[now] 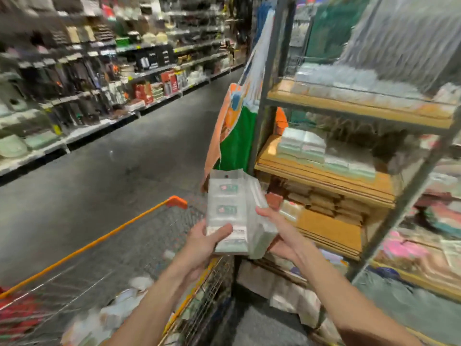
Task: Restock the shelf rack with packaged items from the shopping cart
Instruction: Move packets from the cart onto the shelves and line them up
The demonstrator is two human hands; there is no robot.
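Note:
I hold a stack of clear-wrapped packaged items point(228, 208) with small green labels in both hands, above the far right corner of the shopping cart point(139, 218). My left hand point(204, 243) grips the stack's lower left edge, thumb on top. My right hand point(277, 233) supports the right side and underside. The shelf rack point(324, 176) with wooden boards stands just right of the stack. Similar pale packaged items point(306, 146) lie on its middle shelf. More packages point(119, 310) lie blurred in the cart.
An orange and green cloth point(237, 126) hangs on the rack's left post. A long aisle of grey floor point(112, 158) runs ahead, with stocked store shelves point(87, 78) along its left side. Folded coloured textiles point(424, 245) fill the rack's lower right.

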